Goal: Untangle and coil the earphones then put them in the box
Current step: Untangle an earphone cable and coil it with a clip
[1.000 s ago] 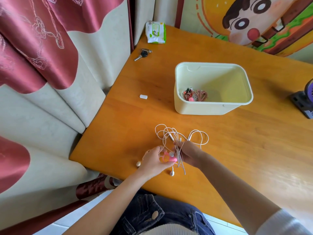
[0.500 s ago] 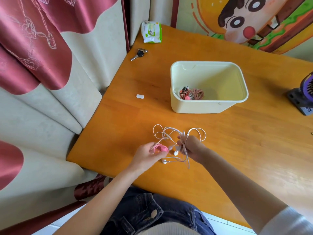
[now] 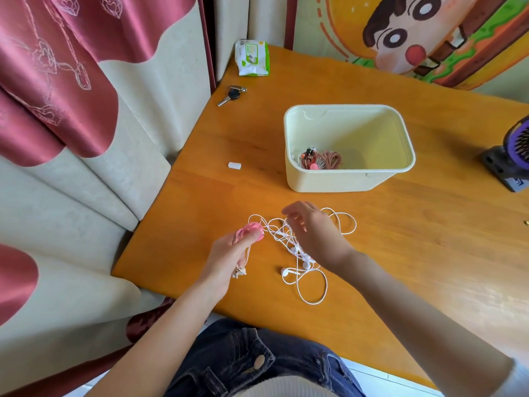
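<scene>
A tangle of white earphones [image 3: 303,262] lies on the orange wooden table [image 3: 429,253] near its front edge. My left hand [image 3: 229,256] grips a bunch of pink earphones [image 3: 249,230], whose cord and buds hang below my fist. My right hand [image 3: 312,233] hovers over the white tangle with fingers spread and blurred; some white cord passes under it. Behind them stands a cream box [image 3: 343,181], open on top, with coiled brownish-red earphones [image 3: 322,161] in its front left corner.
A small white cap [image 3: 234,165] lies left of the box. A key [image 3: 232,95] and a green-white wipes pack [image 3: 252,58] sit at the far left corner. A purple device [image 3: 512,159] stands at the right edge. Curtains hang to the left.
My left hand has pulled the pink earphones left, away from the white tangle. My right hand has let go of the white cords and opened above them; the white earphones now lie spread on the table.
</scene>
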### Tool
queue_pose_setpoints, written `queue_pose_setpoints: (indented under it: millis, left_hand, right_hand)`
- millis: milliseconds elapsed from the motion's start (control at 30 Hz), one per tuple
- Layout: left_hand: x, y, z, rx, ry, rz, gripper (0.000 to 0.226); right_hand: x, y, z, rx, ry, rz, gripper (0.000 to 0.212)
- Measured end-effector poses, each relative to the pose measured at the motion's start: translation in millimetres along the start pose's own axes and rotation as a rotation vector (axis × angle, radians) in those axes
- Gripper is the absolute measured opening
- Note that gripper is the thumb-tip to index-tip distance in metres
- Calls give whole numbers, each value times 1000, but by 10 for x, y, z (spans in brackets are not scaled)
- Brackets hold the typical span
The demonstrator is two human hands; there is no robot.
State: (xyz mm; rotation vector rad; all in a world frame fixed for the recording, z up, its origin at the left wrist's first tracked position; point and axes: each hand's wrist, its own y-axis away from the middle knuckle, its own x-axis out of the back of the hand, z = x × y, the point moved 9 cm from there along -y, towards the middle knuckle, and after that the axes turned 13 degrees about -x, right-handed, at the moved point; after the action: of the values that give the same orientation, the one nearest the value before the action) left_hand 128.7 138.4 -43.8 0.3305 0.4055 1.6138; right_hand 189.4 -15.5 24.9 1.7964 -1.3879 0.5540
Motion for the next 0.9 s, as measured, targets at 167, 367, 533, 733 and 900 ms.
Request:
queue_pose_setpoints:
  millis: [167, 367, 533, 733, 900]
  left_hand:
    - [-206, 75, 119, 38, 357, -17, 22]
    - [-138, 138, 182, 41, 491, -56, 22]
    - [260, 30, 170, 4, 407, 118, 37]
    - [32, 89, 508, -180, -139, -146, 40]
    - [-8, 93, 563, -198, -226, -202, 53]
  right_hand:
    - [-223, 170, -333, 23, -324, -172, 25]
    - [-25, 182, -287, 20, -450, -20, 11]
    - [65, 186, -219, 9, -478, -47, 14]
    - [-51, 244, -279, 28, -467, -102, 14]
    - [-87, 232, -284, -6, -542, -192, 14]
